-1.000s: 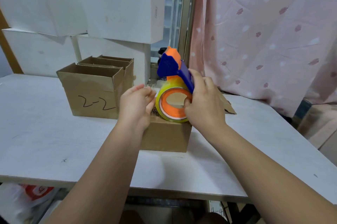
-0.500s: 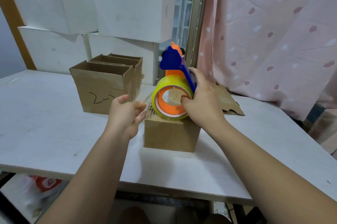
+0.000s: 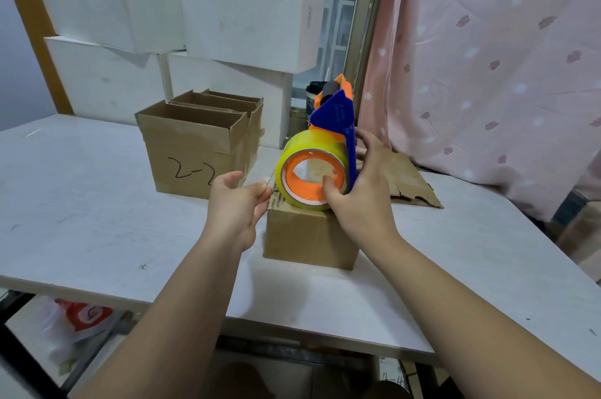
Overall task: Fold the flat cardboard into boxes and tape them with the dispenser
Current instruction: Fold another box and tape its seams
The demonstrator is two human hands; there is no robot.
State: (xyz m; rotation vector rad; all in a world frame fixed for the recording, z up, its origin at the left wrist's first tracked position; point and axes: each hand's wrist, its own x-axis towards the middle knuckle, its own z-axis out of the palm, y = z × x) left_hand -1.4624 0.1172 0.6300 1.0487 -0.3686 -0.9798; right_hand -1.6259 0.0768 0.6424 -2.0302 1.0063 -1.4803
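Open boxes [image 3: 192,145]: behind-left of the small box [image 3: 309,236], marked 2-2.
Left hand [image 3: 239,206]: at small box's upper left edge, pinching a tape end [image 3: 268,182].
Dispenser [image 3: 335,115]: upright on small box's top.
Right hand [image 3: 361,193]: gripping dispenser, thumb in roll core.
Flat cardboard [image 3: 409,180]: right of small box.

Bare left grip [image 3: 235,206], bare right grip [image 3: 361,203] (forearms [image 3: 182,301] bare too).

Looks like a home packing corner: a pink flowered curtain [image 3: 487,73] beside a window frame [image 3: 361,24], white cartons [image 3: 244,2] stacked behind a white tabletop [image 3: 81,203] holding open brown boxes [image 3: 188,145].
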